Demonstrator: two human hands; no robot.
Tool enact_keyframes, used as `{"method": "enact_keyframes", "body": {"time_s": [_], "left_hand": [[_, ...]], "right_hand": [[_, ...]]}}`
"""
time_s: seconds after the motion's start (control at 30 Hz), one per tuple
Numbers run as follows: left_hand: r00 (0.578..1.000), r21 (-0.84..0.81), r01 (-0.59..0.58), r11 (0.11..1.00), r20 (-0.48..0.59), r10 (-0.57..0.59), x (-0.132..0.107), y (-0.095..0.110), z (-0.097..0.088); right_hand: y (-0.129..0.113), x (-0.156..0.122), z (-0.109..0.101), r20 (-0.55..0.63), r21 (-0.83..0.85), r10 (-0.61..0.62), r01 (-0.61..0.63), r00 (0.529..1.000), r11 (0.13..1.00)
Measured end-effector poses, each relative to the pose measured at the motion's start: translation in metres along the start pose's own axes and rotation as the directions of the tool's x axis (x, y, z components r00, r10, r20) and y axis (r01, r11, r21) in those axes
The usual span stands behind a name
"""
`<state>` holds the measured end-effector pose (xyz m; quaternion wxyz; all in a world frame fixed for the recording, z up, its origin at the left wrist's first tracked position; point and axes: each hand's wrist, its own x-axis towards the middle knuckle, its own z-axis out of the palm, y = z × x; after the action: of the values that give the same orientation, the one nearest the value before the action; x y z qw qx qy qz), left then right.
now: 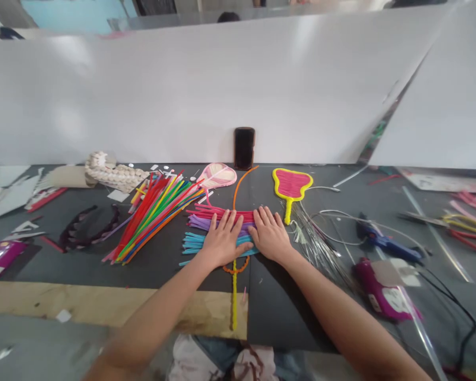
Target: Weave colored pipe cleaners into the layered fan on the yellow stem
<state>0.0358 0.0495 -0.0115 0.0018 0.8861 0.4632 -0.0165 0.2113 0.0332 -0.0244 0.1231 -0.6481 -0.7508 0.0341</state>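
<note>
My left hand lies flat, fingers spread, on a row of pipe cleaners laid side by side. The row runs from pink through purple to blue. Beside it, my right hand also presses flat on the row's right end, covering part of it. An orange pipe cleaner curves out beyond the row. On the near side, a twisted yellow stem and an orange loop show from under the row. How these parts join is hidden beneath my hands.
A bundle of multicoloured pipe cleaners lies left. A pink fan-shaped piece with yellow edging and silver wires are right. Farther right are a blue glue gun, scissors and a magenta device. A phone leans on the white partition.
</note>
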Motion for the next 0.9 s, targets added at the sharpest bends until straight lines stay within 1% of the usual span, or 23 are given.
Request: {"method": "enact_keyframes", "body": {"time_s": [0.07, 0.13, 0.23, 0.3, 0.37, 0.47, 0.53, 0.63, 0.7, 0.77, 0.83, 0.9], "left_hand": [[1.000, -0.026, 0.009, 1.000, 0.009, -0.009, 0.000, -0.001, 0.002], [1.000, -0.041, 0.010, 0.999, 0.015, -0.009, 0.000, -0.001, 0.002], [1.000, -0.045, 0.004, 0.999, -0.014, -0.005, 0.001, 0.000, 0.003], [0.999, -0.049, 0.002, 0.999, -0.046, -0.004, 0.000, 0.000, 0.005], [0.998, -0.058, 0.007, 0.998, -0.057, -0.011, 0.000, 0.000, 0.006], [0.998, -0.084, 0.016, 0.996, -0.060, -0.021, 0.000, 0.000, 0.008], [0.997, -0.101, 0.014, 0.995, -0.076, -0.021, 0.000, 0.001, 0.009], [0.995, -0.123, 0.011, 0.992, -0.095, -0.023, -0.002, 0.002, 0.008], [0.994, -0.137, 0.012, 0.990, -0.105, -0.027, -0.003, 0.003, 0.007], [0.991, -0.148, 0.010, 0.989, -0.130, -0.029, -0.005, 0.004, 0.006], [0.985, -0.152, 0.005, 0.988, -0.168, -0.031, -0.006, 0.005, 0.006], [0.980, -0.151, 0.004, 0.988, -0.195, -0.034, -0.007, 0.005, 0.006]], "right_hand": [[0.010, 0.005, -0.012, 0.001, 0.089, 0.005, -0.005, 1.000, 0.996], [0.024, 0.014, -0.029, -0.024, 0.150, 0.056, -0.052, 0.998, 0.987], [0.041, 0.033, -0.056, 0.026, 0.106, 0.169, -0.171, 0.985, 0.980], [0.044, 0.049, -0.064, 0.073, 0.070, 0.207, -0.212, 0.976, 0.975], [0.041, 0.066, -0.063, 0.148, 0.025, 0.237, -0.243, 0.960, 0.970], [0.032, 0.086, -0.053, 0.257, -0.052, 0.271, -0.267, 0.928, 0.962], [0.029, 0.093, -0.048, 0.316, -0.093, 0.274, -0.258, 0.908, 0.962], [0.026, 0.099, -0.049, 0.379, -0.148, 0.282, -0.243, 0.881, 0.959], [0.023, 0.103, -0.053, 0.393, -0.192, 0.313, -0.256, 0.865, 0.948], [0.015, 0.111, -0.056, 0.376, -0.233, 0.355, -0.284, 0.856, 0.930], [0.003, 0.122, -0.056, 0.338, -0.246, 0.381, -0.310, 0.861, 0.918], [-0.013, 0.134, -0.050, 0.308, -0.219, 0.376, -0.319, 0.874, 0.922]]}}
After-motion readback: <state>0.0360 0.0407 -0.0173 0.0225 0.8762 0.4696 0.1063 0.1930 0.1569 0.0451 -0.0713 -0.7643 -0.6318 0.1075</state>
